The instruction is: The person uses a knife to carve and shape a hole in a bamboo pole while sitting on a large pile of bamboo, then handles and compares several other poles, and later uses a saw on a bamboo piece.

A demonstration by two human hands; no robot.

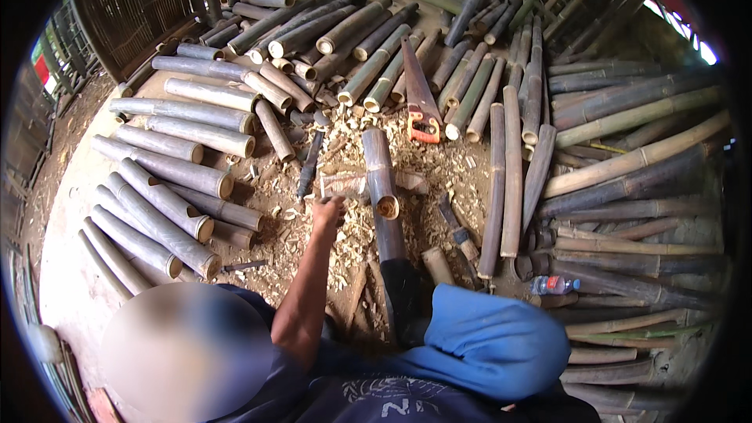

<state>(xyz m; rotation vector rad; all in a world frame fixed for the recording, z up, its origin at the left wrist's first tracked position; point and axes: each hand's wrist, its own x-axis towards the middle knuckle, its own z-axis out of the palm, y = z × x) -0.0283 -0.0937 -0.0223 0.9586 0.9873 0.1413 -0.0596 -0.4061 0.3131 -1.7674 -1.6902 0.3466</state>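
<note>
L hand is held low over wood shavings, fingers curled in; whether anything's gripped can't be told. R hand is out of view, so its fingers can't be judged. A notched bamboo length is laid just R of the L fingers, pointed away from the body, w/ a pale round cut seen approx. level w/ them. Just beyond the fingers, a crosswise piece is partly hidden by that bamboo. A dark tool is laid on the ground beyond & slightly L of the fingers. A saw w/ orange handle is placed farther off, beyond & R. Bamboo poles are spread L, beyond & R of the fingers; a small bottle is seen well R, nr the poles there.
</note>
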